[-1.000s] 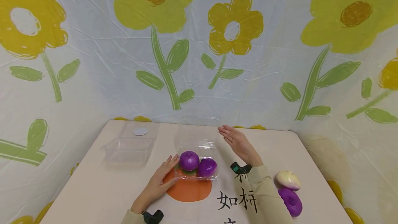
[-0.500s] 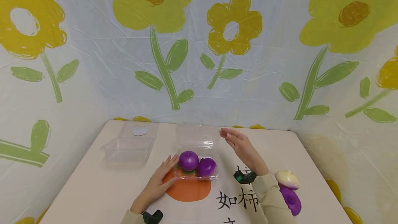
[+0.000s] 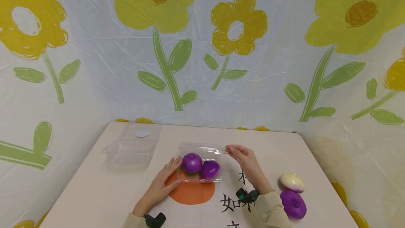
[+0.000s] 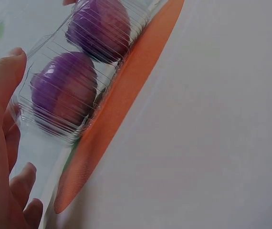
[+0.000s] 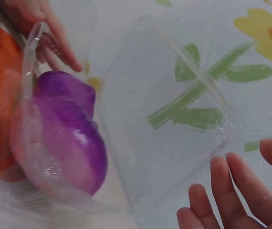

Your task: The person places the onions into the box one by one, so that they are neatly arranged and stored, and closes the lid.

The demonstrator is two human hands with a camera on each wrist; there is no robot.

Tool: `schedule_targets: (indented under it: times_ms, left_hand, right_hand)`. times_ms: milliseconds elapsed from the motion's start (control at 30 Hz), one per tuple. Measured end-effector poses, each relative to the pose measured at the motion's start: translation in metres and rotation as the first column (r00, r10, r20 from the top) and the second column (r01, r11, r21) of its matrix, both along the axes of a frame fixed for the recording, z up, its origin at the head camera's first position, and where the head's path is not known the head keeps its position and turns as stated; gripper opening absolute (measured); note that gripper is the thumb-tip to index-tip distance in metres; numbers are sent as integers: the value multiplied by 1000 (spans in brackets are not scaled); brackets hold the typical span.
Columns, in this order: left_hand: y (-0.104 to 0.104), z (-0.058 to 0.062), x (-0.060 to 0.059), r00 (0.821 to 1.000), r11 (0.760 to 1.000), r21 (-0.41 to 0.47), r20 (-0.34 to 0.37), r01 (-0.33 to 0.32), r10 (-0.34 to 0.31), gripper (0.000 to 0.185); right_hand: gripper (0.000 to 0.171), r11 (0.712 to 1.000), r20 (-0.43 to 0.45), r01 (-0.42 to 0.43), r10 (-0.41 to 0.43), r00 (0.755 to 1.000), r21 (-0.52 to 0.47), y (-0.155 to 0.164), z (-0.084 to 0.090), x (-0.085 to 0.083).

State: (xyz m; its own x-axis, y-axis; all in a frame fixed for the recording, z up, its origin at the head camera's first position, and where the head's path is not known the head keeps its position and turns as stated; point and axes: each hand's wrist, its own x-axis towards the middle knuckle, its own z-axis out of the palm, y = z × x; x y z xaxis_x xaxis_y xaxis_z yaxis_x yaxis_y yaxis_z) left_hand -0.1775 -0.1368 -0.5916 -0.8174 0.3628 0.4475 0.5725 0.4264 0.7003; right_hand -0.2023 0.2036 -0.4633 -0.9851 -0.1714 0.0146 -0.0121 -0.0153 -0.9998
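Note:
A clear plastic clamshell box (image 3: 202, 179) holds two glossy purple, onion-shaped vegetables, one on the left (image 3: 192, 163) and one on the right (image 3: 210, 170). Its transparent lid (image 5: 164, 109) slants up from the far side, raised over the base. My left hand (image 3: 160, 182) lies along the box's left side with the fingers extended; the thumb is at the near corner. At the lid's right edge is my right hand (image 3: 250, 164), fingers loosely bent, thumb apart from them. Its fingertips (image 5: 221, 164) are at the lid's rim; whether they touch it is hard to tell.
A second clear box (image 3: 131, 154) stands open at the back left, a white round sticker (image 3: 142, 133) on its lid. To the right lie a cream-and-purple vegetable (image 3: 292, 182) and a purple one (image 3: 294, 205). Flowered cloth (image 3: 202, 80) surrounds the table (image 3: 95, 185).
The lid has swung down toward the box base, and its upper edge sits lower. My right hand has followed it down and nearer, fingers bending more. The left hand has stayed put.

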Motion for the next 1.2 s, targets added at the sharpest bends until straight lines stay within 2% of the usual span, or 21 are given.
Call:
schedule_targets:
  times_ms: [200, 367, 533, 633, 700, 833, 933, 1000, 1067, 1133, 1200]
  left_hand:
    - [0, 1, 0, 1000, 1000, 15, 9, 3, -4, 64]
    - [1, 0, 0, 1000, 1000, 24, 20, -10, 9, 65]
    - [0, 0, 0, 999, 998, 59, 46, -17, 14, 70]
    - [-1, 2, 1, 996, 995, 93, 92, -29, 21, 69]
    - [-3, 3, 2, 992, 991, 128, 121, -40, 24, 64]
    - [-6, 3, 2, 991, 978, 200, 130, -54, 28, 52]
    - [-5, 5, 2, 986, 963, 248, 150, -106, 70, 38]
    - [-2, 9, 3, 974, 944, 280, 189, -175, 125, 25]
    - [4, 21, 6, 949, 919, 304, 263, -251, 172, 15]
    - [9, 28, 6, 915, 900, 315, 362, -301, 180, 22]
    - [13, 34, 6, 879, 897, 307, 450, -318, 158, 33]
  right_hand:
    - [31, 996, -6, 86, -86, 996, 34, -5, -15, 7]
    - [33, 993, 2, 102, -102, 995, 57, -8, -25, 12]
    - [45, 995, 21, 76, -78, 997, 67, -7, -38, 16]
    - [52, 998, 52, 39, -42, 998, 56, -6, -46, 18]
    - [56, 999, 80, 18, -22, 997, 45, -4, -51, 19]
    - [60, 1000, 116, -21, 20, 993, 1, -3, -59, 21]
    - [60, 998, 138, -48, 54, 989, -51, -3, -63, 22]
    - [61, 995, 154, -59, 71, 986, -78, -3, -65, 22]
    - [63, 993, 176, -56, 74, 982, -103, -3, -68, 23]
    - [64, 991, 195, -53, 77, 978, -126, -3, -70, 23]
    - [64, 989, 214, -46, 76, 974, -141, -4, -71, 24]
